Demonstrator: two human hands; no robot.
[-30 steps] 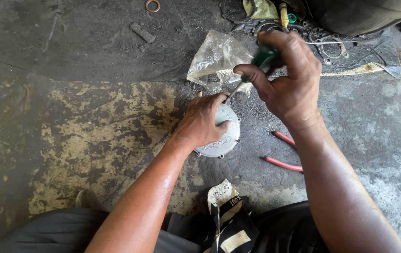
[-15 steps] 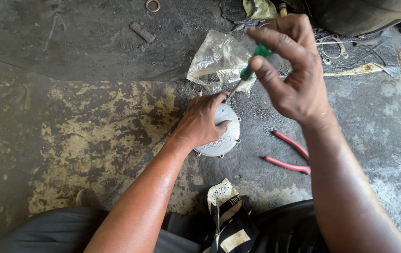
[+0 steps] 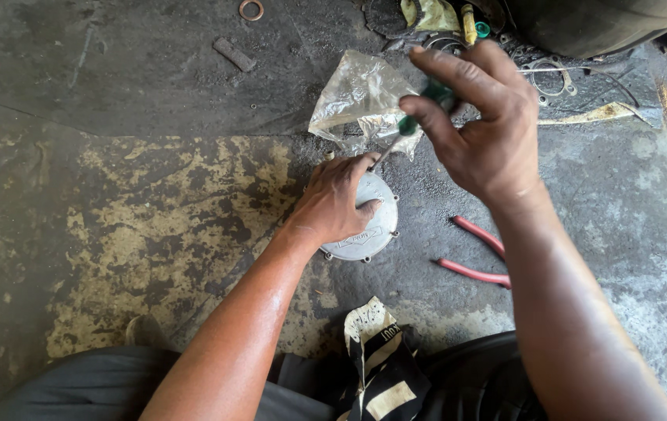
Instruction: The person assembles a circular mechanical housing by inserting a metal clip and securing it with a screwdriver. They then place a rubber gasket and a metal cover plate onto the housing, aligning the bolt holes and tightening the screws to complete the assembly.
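A round grey metal cover (image 3: 371,228) with small bolt tabs lies flat on the stained concrete floor. My left hand (image 3: 335,203) presses down on its top and holds it in place. My right hand (image 3: 480,129) is raised above and to the right, fingers wrapped on a green-handled screwdriver (image 3: 419,113). The screwdriver's thin shaft slants down to the cover's upper edge, right by my left fingertips.
A crumpled clear plastic bag (image 3: 357,101) lies just behind the cover. Red-handled pliers (image 3: 478,253) rest to the right. A copper ring (image 3: 252,9), a small metal bar (image 3: 234,54), gaskets and rags sit at the far edge. A black-and-cream cloth (image 3: 376,359) lies near my legs.
My right hand has lifted slightly and shifted its grip up the green handle, fingers now spread along it. The left hand and cover have stayed put.
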